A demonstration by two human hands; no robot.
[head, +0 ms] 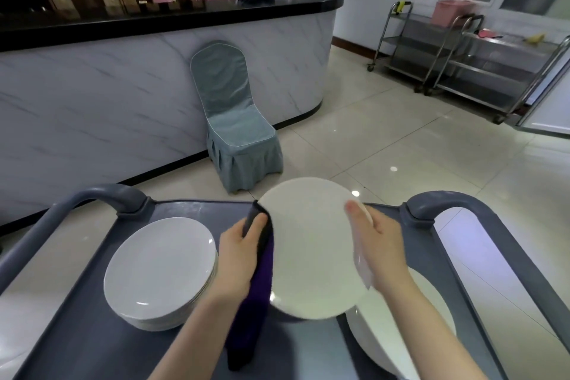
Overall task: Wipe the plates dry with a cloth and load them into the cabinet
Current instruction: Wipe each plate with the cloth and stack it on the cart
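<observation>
L hand [239, 253] w/ cloth [259, 302], R hand [382, 244] grip plate [311, 250]; cart [92, 342] holds 2 stacks [160, 268].

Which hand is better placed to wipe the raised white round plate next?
Left. The left hand pinches the dark purple cloth against the left rim of the white round plate. The right hand grips the right rim with no cloth, so it probably should only steady it.

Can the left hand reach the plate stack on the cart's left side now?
Probably yes: the stack lies just beside the left hand with nothing between, though that hand grips the cloth against the plate.
</observation>
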